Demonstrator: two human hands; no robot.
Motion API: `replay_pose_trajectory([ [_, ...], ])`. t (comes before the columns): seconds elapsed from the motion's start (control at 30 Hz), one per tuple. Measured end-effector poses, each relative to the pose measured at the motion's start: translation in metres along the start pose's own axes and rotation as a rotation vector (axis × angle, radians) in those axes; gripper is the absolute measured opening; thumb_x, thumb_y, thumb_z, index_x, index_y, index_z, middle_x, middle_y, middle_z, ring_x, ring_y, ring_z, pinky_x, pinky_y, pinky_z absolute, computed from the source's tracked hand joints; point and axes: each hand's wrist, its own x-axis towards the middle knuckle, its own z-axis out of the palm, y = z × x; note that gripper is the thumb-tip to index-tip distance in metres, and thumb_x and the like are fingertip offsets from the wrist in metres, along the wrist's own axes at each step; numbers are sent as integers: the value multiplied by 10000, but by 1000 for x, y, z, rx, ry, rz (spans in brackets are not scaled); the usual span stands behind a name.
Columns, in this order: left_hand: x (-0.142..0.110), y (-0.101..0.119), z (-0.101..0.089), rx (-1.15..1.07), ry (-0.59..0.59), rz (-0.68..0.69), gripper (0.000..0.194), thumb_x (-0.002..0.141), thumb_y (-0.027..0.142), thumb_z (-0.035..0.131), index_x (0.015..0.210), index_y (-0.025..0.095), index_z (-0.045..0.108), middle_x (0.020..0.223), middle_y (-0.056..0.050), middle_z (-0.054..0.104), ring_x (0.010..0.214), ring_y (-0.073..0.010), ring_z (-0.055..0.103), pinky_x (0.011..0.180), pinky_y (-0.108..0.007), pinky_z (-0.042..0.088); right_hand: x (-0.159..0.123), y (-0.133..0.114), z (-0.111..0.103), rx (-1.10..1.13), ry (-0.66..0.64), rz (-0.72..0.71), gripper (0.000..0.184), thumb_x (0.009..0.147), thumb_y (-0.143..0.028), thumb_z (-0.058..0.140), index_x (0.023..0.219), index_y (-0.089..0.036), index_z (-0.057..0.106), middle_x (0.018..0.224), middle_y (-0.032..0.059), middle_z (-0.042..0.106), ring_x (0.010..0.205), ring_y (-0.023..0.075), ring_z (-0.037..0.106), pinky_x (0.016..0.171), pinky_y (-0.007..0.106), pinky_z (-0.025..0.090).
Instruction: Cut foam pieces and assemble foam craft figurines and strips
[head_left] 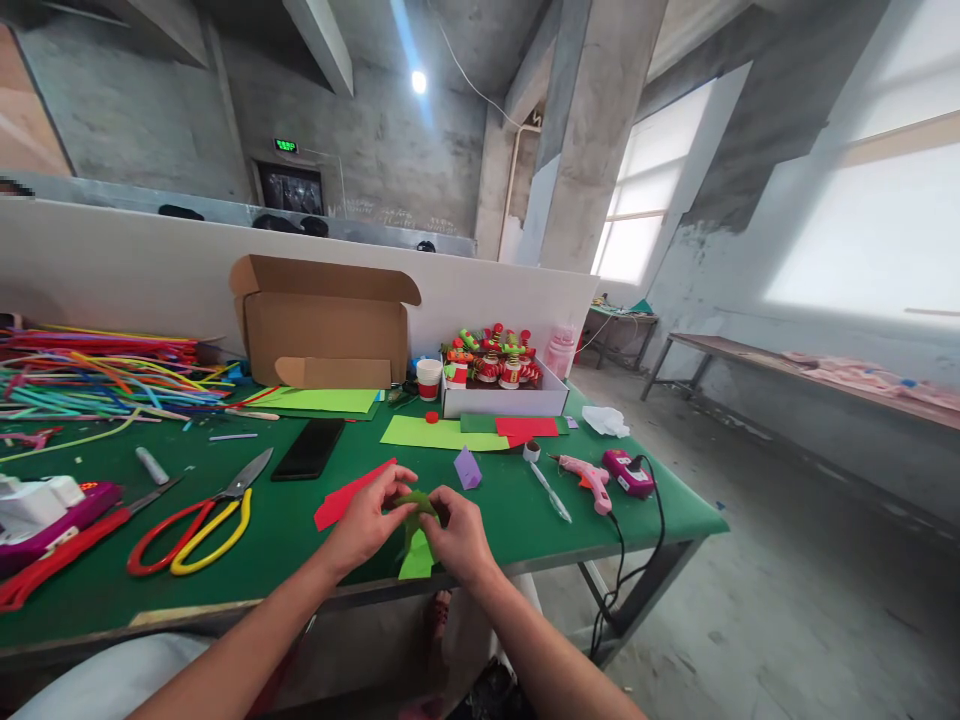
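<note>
Between my two hands, just above the table's front edge, is a piece of green paper [417,556] with a bent upper part and a flap hanging down. My left hand [373,515] pinches its upper left side between thumb and fingers. On the right side, my right hand [459,537] grips it with curled fingers, partly hiding it. A red paper strip [334,508] lies on the table beside my left hand, partly behind it. Beyond my hands a folded purple paper piece [468,468] stands on the green tabletop.
Scissors [217,520], a black phone [308,449] and pipe cleaners [112,370] are on the left. A pink glue gun [589,482], its cable and a pen [551,492] lie right. Behind stand a cardboard box [322,330], a paper cup [429,380] and a white box [502,403] of red-green figures.
</note>
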Motion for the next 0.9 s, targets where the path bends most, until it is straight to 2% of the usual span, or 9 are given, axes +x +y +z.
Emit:
replay_pose_trajectory([
  [0.07, 0, 2, -3, 44, -94, -2, 207, 754, 426, 594, 722, 222, 604, 689, 9, 634, 706, -177, 599, 681, -298, 489, 1, -1, -1, 39, -23, 23, 81, 662, -165, 547, 696, -215, 492, 636, -57, 511, 597, 112, 468, 568, 224, 360],
  [0.13, -2, 6, -5, 84, -151, 27, 204, 757, 414, 613, 677, 228, 633, 698, 3, 655, 722, -188, 607, 741, -332, 502, 2, -3, 0, 179, -110, 96, 171, 625, -138, 573, 774, -212, 533, 714, -46, 583, 656, 120, 537, 626, 225, 418],
  [0.23, -5, 11, -5, 102, -145, 126, 157, 772, 376, 619, 712, 239, 668, 757, -7, 682, 780, -197, 623, 872, -379, 493, 2, -5, 4, 467, -269, 234, 256, 645, -160, 611, 894, -211, 576, 778, -34, 644, 697, 130, 598, 673, 237, 472],
  [0.3, -7, 12, -3, 129, -119, 189, 176, 812, 363, 571, 725, 238, 660, 757, -14, 676, 778, -193, 612, 873, -375, 493, 0, -5, 9, 570, -283, 293, 163, 713, -211, 599, 875, -213, 583, 706, -41, 631, 621, 120, 580, 612, 227, 463],
  [0.37, -7, 13, -4, 175, -104, 230, 221, 852, 358, 509, 722, 236, 641, 720, -14, 653, 738, -185, 590, 822, -355, 502, -3, -5, 14, 560, -285, 303, 58, 787, -265, 565, 782, -210, 581, 616, -43, 601, 542, 111, 546, 556, 219, 439],
  [0.5, -5, 15, -17, 229, -91, 229, 244, 865, 367, 475, 715, 238, 619, 698, -12, 637, 712, -184, 580, 715, -309, 495, -6, -3, 14, 512, -445, 318, 325, 870, -462, 536, 701, -193, 603, 550, -22, 596, 511, 121, 573, 553, 238, 457],
  [0.63, -1, 19, -33, 203, -32, 155, 248, 840, 423, 527, 733, 232, 644, 732, -17, 657, 736, -190, 592, 705, -294, 485, -6, -1, 6, 567, -536, 394, 478, 803, -635, 594, 756, -160, 615, 572, -1, 621, 527, 129, 612, 591, 257, 485],
  [0.73, 1, 16, -37, 115, -67, 73, 255, 783, 456, 595, 710, 219, 651, 699, -9, 645, 724, -191, 593, 706, -291, 488, -7, -3, 3, 488, -533, 400, 464, 828, -624, 568, 726, -171, 573, 559, -11, 607, 474, 109, 574, 537, 232, 451],
  [0.9, 4, 13, -38, 56, -204, -32, 297, 721, 487, 635, 629, 205, 644, 605, 5, 586, 600, -171, 539, 576, -267, 436, -8, -13, 1, 251, -501, 292, 315, 901, -425, 521, 683, -198, 536, 503, -54, 564, 383, 80, 481, 454, 196, 380],
])
